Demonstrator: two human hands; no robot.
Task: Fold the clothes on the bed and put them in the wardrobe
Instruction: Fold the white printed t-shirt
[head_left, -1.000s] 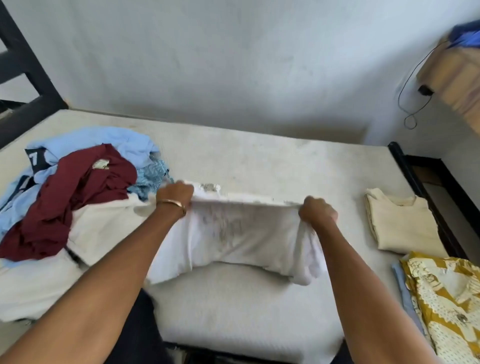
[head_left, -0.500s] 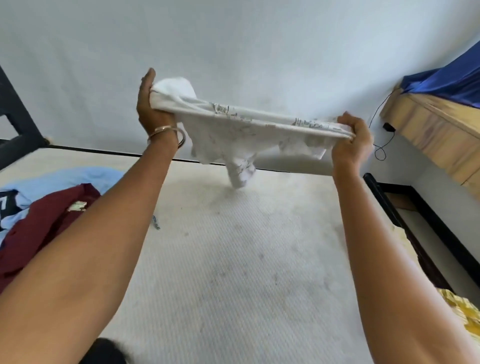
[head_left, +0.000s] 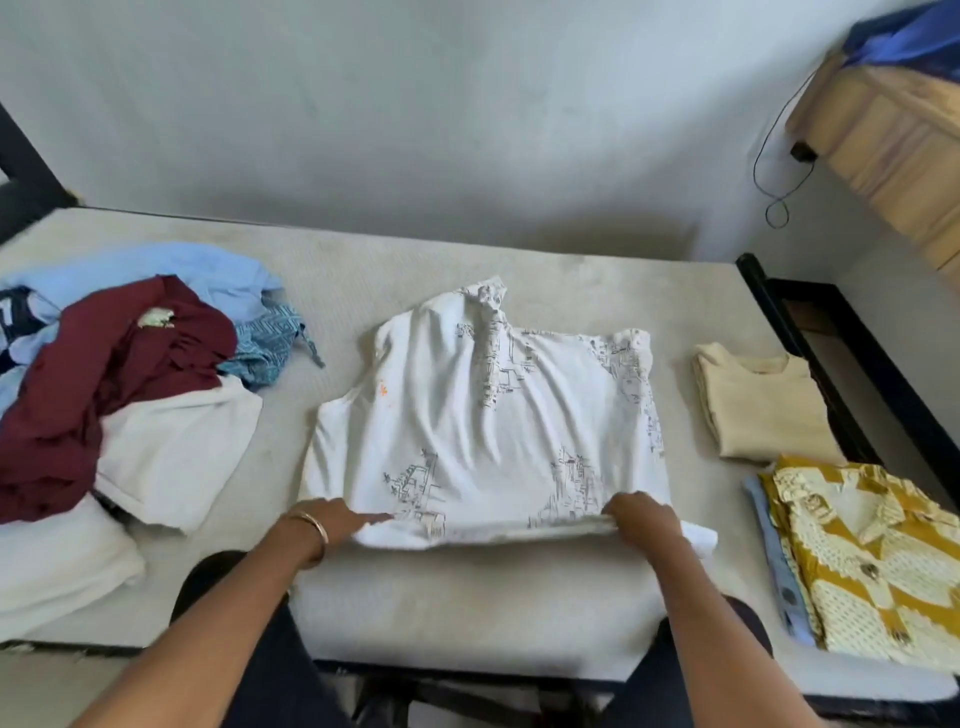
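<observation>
Fig.: white printed shirt (head_left: 488, 431), held up in the air 0.5 s ago, now lies spread on bed (head_left: 467, 613), centre. Left hand (head_left: 332, 525) rests flat on near hem, fingers straight; right hand (head_left: 641, 519) fingers curl, pinching hem. Ready for 1st fold; unfolded pile (head_left: 119, 374) remains at left.

A plain pale wall (head_left: 441, 114) stands behind the bed (head_left: 467, 597). On the right is a wooden cabinet (head_left: 883, 140), and a thin black cable (head_left: 776, 171) hangs beside it.
</observation>
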